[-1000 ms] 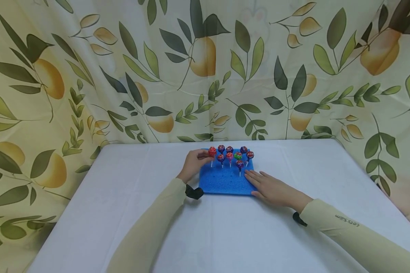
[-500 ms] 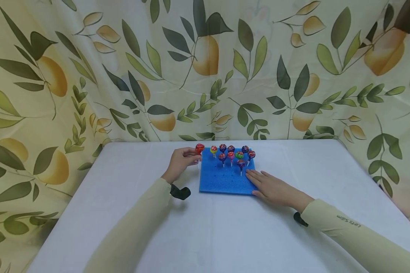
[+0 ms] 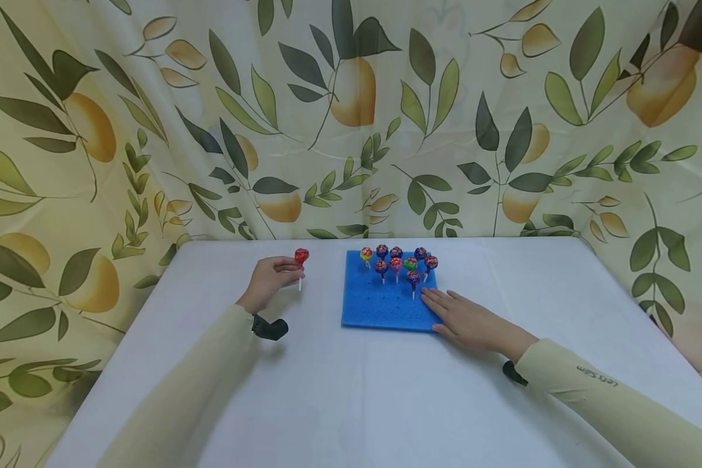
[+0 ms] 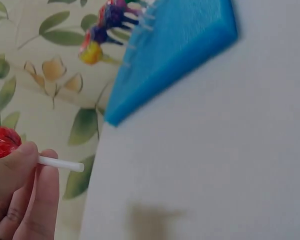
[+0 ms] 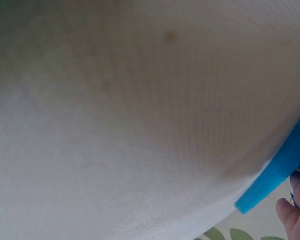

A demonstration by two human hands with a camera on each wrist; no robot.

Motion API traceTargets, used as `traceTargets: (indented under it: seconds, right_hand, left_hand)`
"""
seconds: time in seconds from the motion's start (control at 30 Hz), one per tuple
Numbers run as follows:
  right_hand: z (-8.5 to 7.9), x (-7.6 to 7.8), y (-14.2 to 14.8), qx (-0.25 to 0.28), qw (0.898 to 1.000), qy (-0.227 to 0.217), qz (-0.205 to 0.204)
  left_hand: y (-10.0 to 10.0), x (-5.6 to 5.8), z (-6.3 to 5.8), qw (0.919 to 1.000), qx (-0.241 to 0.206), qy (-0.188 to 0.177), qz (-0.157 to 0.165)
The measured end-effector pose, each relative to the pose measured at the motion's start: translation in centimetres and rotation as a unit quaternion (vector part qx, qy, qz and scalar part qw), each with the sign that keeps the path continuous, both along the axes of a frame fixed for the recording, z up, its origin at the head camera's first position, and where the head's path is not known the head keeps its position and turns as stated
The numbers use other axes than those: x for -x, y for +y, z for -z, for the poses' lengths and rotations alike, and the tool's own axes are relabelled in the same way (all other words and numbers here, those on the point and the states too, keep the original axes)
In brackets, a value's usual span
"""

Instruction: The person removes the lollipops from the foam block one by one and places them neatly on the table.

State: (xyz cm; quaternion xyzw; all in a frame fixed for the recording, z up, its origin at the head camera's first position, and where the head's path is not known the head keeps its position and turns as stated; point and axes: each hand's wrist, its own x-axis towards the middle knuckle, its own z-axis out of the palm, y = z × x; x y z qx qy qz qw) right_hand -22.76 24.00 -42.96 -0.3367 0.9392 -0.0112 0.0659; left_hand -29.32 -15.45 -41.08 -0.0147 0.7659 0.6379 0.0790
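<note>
My left hand point(image 3: 269, 281) pinches a red-wrapped lollipop point(image 3: 301, 256) by its white stick, held left of the blue foam board point(image 3: 380, 315). In the left wrist view the thumb and fingers grip just below the red lollipop point(image 4: 5, 142), and the stick's bare end point(image 4: 70, 164) sticks out. Flat and with straight fingers, my right hand point(image 3: 474, 323) rests on the board's right edge. Several wrapped lollipops stand upright in the board's back half, among them a yellow one point(image 3: 366, 254), a green one point(image 3: 410, 263) and a purple one point(image 3: 413, 278) nearest the front.
A white cloth covers the table point(image 3: 351, 396) under the board. Small holes dot the front half of the foam. Behind the table hangs a curtain point(image 3: 327, 162) printed with leaves and fruit.
The left hand has carried the red lollipop leftward, off the board and out over the white cloth. A yellow lollipop behind it has come into view. The right hand stays put.
</note>
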Motion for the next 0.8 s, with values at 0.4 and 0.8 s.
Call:
traceTargets:
  seconds: [0.4,0.8]
  right_hand:
    - [-0.1,0.0,0.0,-0.001,1.0,-0.001,0.001]
    - [0.0,0.1,0.1,-0.001,1.0,0.001,-0.001]
  left_hand:
    - [-4.7,0.5,2.1,0.9964,0.065,-0.037,-0.04]
    - [-7.6,0.7,3.2,0.9878,0.111,-0.081,-0.073]
